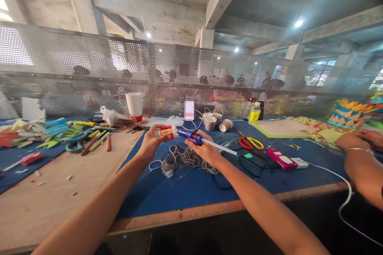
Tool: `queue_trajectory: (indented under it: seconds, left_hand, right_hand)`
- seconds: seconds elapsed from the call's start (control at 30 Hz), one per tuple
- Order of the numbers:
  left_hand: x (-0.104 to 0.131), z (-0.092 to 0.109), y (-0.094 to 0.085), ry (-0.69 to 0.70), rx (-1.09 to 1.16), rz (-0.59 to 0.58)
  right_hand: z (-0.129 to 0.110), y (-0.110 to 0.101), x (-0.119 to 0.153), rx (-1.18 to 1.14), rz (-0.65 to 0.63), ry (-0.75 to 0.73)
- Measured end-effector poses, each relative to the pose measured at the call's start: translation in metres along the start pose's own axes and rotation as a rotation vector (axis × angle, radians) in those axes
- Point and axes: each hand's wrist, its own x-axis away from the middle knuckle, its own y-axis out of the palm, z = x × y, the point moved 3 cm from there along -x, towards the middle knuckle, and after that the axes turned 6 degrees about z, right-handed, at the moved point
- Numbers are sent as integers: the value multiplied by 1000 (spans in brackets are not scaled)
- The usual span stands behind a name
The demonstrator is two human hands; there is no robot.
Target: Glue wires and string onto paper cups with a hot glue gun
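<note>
My left hand [152,140] is closed around a paper cup [168,132] with a red and yellow band, tipped on its side. In my right hand [206,147] is a blue glue gun [191,137], its nozzle pointing at the cup's end. A long white glue stick [223,147] sticks out of the gun's back. Whether the nozzle touches the cup, I cannot tell. Below both hands a tangled heap of grey-brown cord [191,158] lies on the blue mat [167,195].
Scissors [250,142], a magenta power strip [281,158] and a yellow-labelled bottle [254,113] stand or lie to the right. Small cups [210,121], a phone [189,109] and stacked paper cups [134,105] line the back. Another person's arm [360,159] rests at far right.
</note>
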Motion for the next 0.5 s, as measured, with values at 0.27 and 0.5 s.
queue_trajectory:
  seconds: [0.27, 0.5]
  left_hand:
    - [1, 0, 1, 0, -6, -13]
    - [3, 6, 4, -8, -17, 7]
  right_hand:
    - [1, 0, 0, 28, -8, 4]
    - [3, 1, 1, 38, -16, 12]
